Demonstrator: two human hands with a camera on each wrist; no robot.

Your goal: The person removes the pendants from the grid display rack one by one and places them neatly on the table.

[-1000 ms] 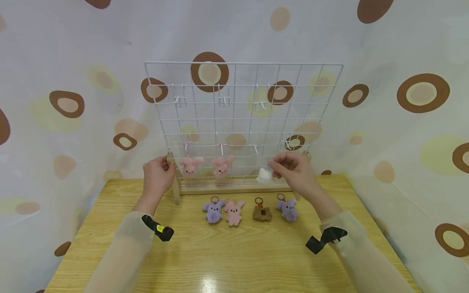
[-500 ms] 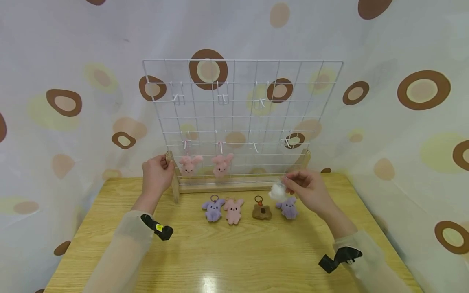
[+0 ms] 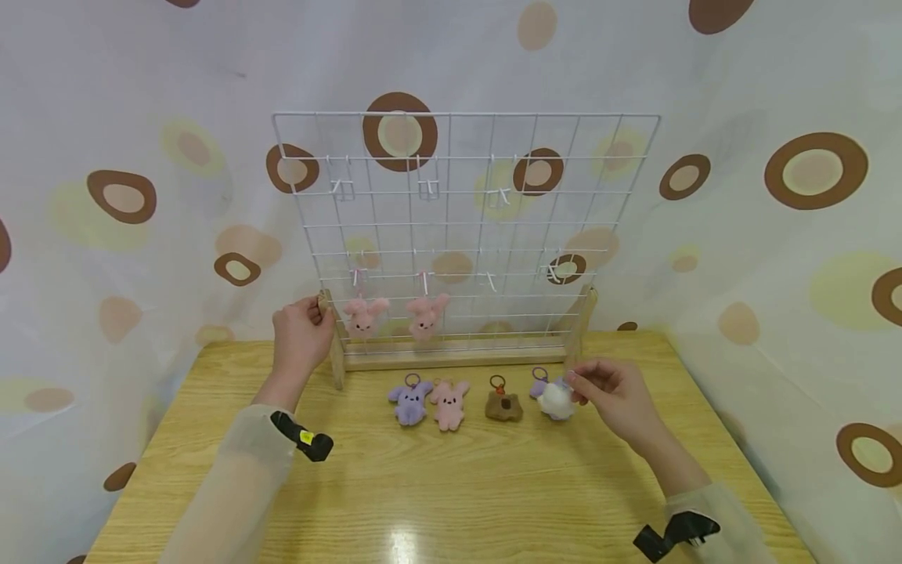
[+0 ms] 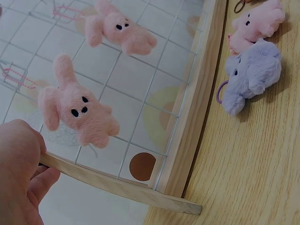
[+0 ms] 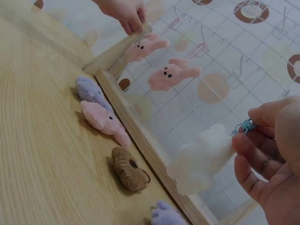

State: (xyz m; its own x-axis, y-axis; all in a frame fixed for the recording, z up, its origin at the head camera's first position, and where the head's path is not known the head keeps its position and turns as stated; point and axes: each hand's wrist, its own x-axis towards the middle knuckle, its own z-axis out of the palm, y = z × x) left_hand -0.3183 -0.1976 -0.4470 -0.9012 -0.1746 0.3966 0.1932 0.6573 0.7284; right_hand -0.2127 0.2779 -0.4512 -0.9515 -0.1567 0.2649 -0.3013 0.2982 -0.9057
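My left hand point(image 3: 303, 337) grips the top of the wooden side post point(image 4: 122, 187) at the left end of a white wire grid rack point(image 3: 465, 223). With thumb and fingers my right hand point(image 3: 618, 401) pinches the light-blue clasp point(image 5: 244, 126) of a fluffy white plush keychain point(image 5: 201, 159). In the head view this white plush overlaps a purple plush keychain point(image 3: 539, 387) at the right of the row. Two pink bunny plush keychains point(image 3: 363, 319) hang from hooks on the rack's lower left.
In front of the rack's wooden base point(image 3: 451, 360) lie another purple plush point(image 3: 410, 406), a pink plush point(image 3: 449, 407) and a brown plush point(image 3: 503, 406) on the wooden table point(image 3: 451, 478). Several bare hooks point(image 3: 489, 280) project from the grid. A patterned sheet point(image 3: 705, 258) hangs behind.
My right hand has moved away from the grid, down and to the right, carrying the white plush keychain over the right-hand purple plush. The left hand stays on the post.
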